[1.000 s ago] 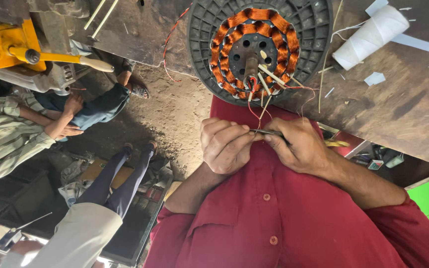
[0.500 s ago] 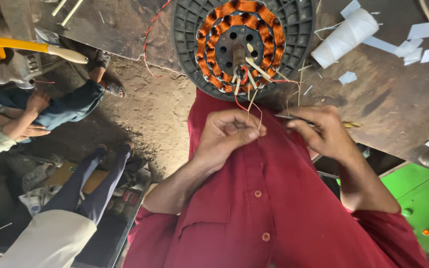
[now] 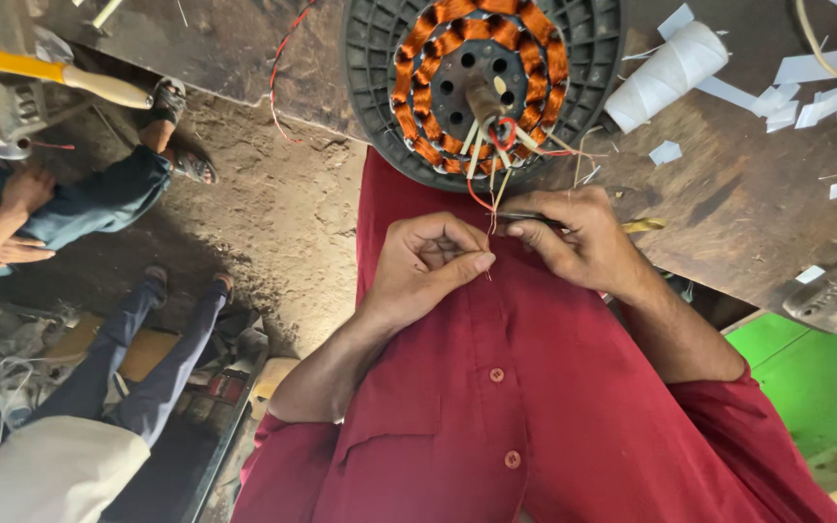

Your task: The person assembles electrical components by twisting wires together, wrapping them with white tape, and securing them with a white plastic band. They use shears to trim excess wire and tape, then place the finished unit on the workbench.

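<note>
Since a moment ago the left hand [image 3: 433,261] has been drawn down to six o'clock of the motor winding [image 3: 481,82] — a thin wire [image 3: 489,208] pinched in its grip — while a slim tool [image 3: 535,220] is held in the right hand [image 3: 578,237].

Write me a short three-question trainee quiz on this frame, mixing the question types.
1. True or false: the left hand grips the white roll.
2. Which thing do the thin wire leads come from? A) the round motor stator with copper windings B) the yellow-handled tool C) the green surface
3. Fill in: the right hand holds a slim dark ____ against the wires.

Key
1. False: it pinches a thin wire in front of the red shirt; the roll lies apart on the workbench.
2. A
3. Tool; its exact kind cannot be told.
</note>
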